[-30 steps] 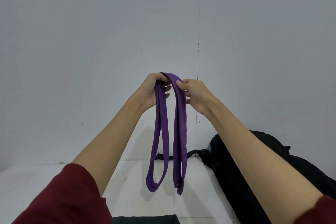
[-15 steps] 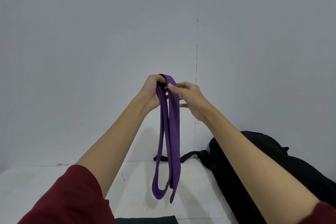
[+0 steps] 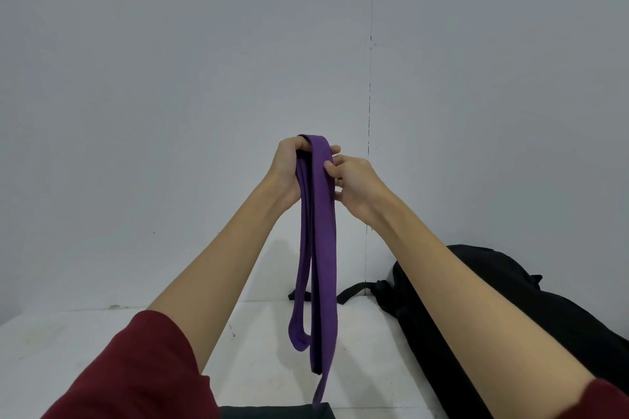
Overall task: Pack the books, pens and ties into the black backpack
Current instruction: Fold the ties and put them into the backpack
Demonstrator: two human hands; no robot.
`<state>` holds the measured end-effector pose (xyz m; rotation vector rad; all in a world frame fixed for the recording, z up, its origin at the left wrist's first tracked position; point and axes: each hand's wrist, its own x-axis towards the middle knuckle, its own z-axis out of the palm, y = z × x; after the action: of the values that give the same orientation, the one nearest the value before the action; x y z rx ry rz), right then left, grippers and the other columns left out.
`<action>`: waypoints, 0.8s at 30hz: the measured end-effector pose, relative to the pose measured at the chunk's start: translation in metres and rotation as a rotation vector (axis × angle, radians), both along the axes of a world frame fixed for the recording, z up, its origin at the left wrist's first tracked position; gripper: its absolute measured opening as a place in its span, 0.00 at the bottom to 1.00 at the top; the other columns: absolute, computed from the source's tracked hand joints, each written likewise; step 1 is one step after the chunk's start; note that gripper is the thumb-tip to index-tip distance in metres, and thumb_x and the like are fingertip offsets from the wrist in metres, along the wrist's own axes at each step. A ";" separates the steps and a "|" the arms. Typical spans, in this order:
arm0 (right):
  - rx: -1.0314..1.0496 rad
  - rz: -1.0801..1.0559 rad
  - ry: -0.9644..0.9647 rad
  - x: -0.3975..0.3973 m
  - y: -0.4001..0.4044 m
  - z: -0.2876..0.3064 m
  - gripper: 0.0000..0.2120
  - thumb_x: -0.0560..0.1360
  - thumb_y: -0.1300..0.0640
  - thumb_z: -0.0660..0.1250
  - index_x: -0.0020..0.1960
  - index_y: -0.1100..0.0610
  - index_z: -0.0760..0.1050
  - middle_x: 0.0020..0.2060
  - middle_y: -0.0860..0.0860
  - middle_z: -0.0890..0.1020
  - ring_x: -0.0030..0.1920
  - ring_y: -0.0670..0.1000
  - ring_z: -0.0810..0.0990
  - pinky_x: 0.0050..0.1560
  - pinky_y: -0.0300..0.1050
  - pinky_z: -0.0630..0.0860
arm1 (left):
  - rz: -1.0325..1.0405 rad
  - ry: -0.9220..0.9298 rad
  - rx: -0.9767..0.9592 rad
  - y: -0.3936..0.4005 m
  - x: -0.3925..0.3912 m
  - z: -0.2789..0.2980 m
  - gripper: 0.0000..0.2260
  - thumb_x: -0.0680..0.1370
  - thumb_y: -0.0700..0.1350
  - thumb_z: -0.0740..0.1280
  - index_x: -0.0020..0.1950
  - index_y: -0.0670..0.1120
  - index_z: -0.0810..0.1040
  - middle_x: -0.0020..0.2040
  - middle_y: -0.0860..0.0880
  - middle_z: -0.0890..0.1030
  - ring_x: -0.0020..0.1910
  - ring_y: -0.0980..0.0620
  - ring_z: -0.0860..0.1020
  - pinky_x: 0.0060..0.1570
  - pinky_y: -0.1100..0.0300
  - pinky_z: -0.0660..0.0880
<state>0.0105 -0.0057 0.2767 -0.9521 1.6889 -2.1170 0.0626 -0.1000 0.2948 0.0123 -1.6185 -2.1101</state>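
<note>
Both arms reach forward, raised; left hand (image 3: 289, 170) and right hand (image 3: 354, 185) apparently hold a curled grip.

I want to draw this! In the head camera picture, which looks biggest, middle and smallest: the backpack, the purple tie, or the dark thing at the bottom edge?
1. Backpack, though an arm hides part of it.
2. Tie, long but thin, hanging folded from both hands.
3. Dark thing: only a strip shows, so its real size is unsure.

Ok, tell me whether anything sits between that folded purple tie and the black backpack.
Nothing visible does. The folded purple fabric tie hangs from the left hand and right hand above the white table; the black fabric backpack lies to its right, but its opening isn't visible here.
</note>
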 end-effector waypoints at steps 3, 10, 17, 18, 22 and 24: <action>-0.011 -0.027 0.028 0.000 -0.001 -0.001 0.14 0.79 0.67 0.59 0.36 0.58 0.70 0.38 0.50 0.77 0.38 0.48 0.74 0.40 0.44 0.73 | 0.001 0.006 0.048 0.001 -0.001 0.001 0.14 0.76 0.40 0.53 0.43 0.38 0.77 0.39 0.44 0.83 0.40 0.46 0.80 0.52 0.49 0.75; -0.003 -0.085 0.075 0.003 -0.003 -0.003 0.13 0.79 0.64 0.60 0.35 0.57 0.71 0.37 0.51 0.78 0.37 0.49 0.76 0.40 0.41 0.74 | 0.012 -0.008 0.113 -0.001 0.000 0.002 0.14 0.75 0.40 0.53 0.41 0.38 0.76 0.38 0.44 0.82 0.37 0.46 0.78 0.45 0.54 0.75; -0.008 -0.060 0.048 0.003 -0.008 -0.017 0.10 0.75 0.55 0.69 0.44 0.57 0.69 0.46 0.53 0.79 0.44 0.51 0.79 0.46 0.45 0.76 | 0.041 -0.027 0.102 0.000 -0.001 0.006 0.13 0.76 0.41 0.53 0.40 0.39 0.76 0.37 0.45 0.80 0.34 0.46 0.81 0.39 0.56 0.76; 0.001 -0.045 0.033 0.004 -0.008 -0.020 0.12 0.73 0.54 0.71 0.47 0.57 0.68 0.47 0.53 0.79 0.45 0.51 0.80 0.48 0.46 0.77 | 0.037 -0.021 0.104 0.000 -0.002 0.005 0.13 0.76 0.41 0.53 0.41 0.39 0.75 0.38 0.45 0.80 0.39 0.45 0.81 0.42 0.54 0.77; 0.086 0.038 0.000 0.004 -0.006 -0.034 0.19 0.70 0.53 0.74 0.55 0.59 0.69 0.51 0.55 0.81 0.48 0.51 0.81 0.57 0.52 0.76 | 0.037 0.001 0.094 -0.004 -0.002 0.006 0.11 0.75 0.40 0.53 0.42 0.41 0.74 0.38 0.45 0.81 0.42 0.44 0.82 0.43 0.56 0.75; 0.116 0.102 0.031 0.004 -0.006 -0.040 0.19 0.73 0.55 0.72 0.59 0.61 0.73 0.51 0.56 0.82 0.50 0.52 0.82 0.58 0.51 0.76 | 0.033 0.010 0.085 -0.006 -0.003 0.007 0.10 0.75 0.40 0.53 0.42 0.41 0.74 0.36 0.45 0.81 0.40 0.44 0.82 0.42 0.57 0.73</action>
<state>0.0142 -0.0117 0.2368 -1.0183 1.7181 -1.9273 0.0601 -0.1065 0.3021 0.0554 -1.5114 -2.1494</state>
